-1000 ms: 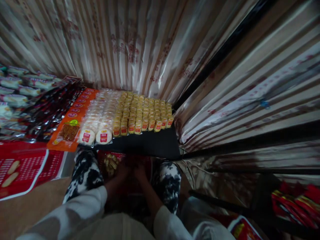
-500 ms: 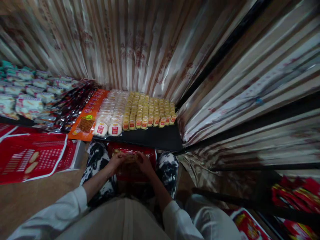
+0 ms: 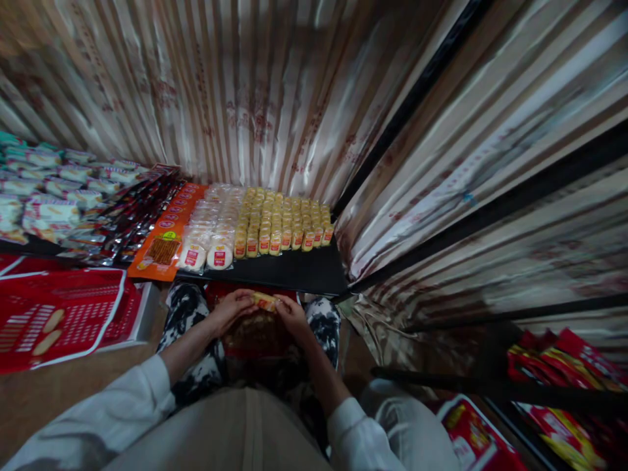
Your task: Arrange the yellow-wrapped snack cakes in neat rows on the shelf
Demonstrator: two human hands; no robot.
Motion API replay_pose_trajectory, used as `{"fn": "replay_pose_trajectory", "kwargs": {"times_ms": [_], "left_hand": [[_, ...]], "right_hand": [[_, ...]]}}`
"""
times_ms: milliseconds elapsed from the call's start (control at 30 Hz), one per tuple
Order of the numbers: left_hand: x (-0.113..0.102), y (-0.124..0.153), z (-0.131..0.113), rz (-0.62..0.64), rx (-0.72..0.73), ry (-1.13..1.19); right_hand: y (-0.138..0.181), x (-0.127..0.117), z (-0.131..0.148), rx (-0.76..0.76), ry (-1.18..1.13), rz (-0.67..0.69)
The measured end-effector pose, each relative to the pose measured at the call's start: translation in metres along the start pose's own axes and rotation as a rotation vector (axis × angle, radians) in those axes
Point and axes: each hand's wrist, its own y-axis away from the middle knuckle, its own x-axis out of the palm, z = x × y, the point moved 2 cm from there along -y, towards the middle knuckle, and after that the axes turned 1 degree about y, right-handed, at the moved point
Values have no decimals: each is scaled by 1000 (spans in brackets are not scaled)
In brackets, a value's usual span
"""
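Note:
Between my knees, my left hand (image 3: 230,309) and my right hand (image 3: 293,315) are both closed on a small stack of yellow snack packets (image 3: 265,301), each gripping one end. The packets are held just above a red box (image 3: 255,330) of more snacks on the floor. Right in front lies a black shelf (image 3: 294,271) with rows of the same yellow packets (image 3: 282,219) and round white cakes (image 3: 209,245) at its back.
Orange snack bags (image 3: 164,239), dark wrapped sticks (image 3: 137,216) and white-green packs (image 3: 44,196) fill the shelf to the left. A red flattened carton (image 3: 59,314) lies on the floor at left. Striped plastic curtains hang behind and right. Red packages (image 3: 564,373) sit at lower right.
My hands rose out of the red box with the yellow packets and now hold them higher, nearer the shelf edge. The camera view shifted slightly.

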Motion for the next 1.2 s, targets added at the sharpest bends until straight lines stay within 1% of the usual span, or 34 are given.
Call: {"fn": "replay_pose_trajectory", "kwargs": {"times_ms": [167,300,400,533,667,833,1000,1100,1200], "left_hand": [[12,-3,-4,-59,48,-157],[21,-2,-10,-72,36,-173],[27,-1,-9,-92,-11,-102],[41,-2,0,-92,-37,109],[59,-5,11,-63,-33,255],[78,-11,18,-73,-20,257],[85,-23,20,-60,-19,84],[85,-34,19,-109,12,-44],[85,-45,16,-211,103,-191]], "right_hand": [[1,-3,8,51,-114,-87],[5,-7,16,128,-233,-129],[9,-11,22,121,-351,-171],[11,-11,26,98,-530,-203],[9,-9,23,49,-585,-247],[6,-7,23,-44,-534,-243],[0,-17,30,-81,-412,-283],[-12,-30,35,-119,-245,-297],[-31,-45,40,-186,33,-354]]}}
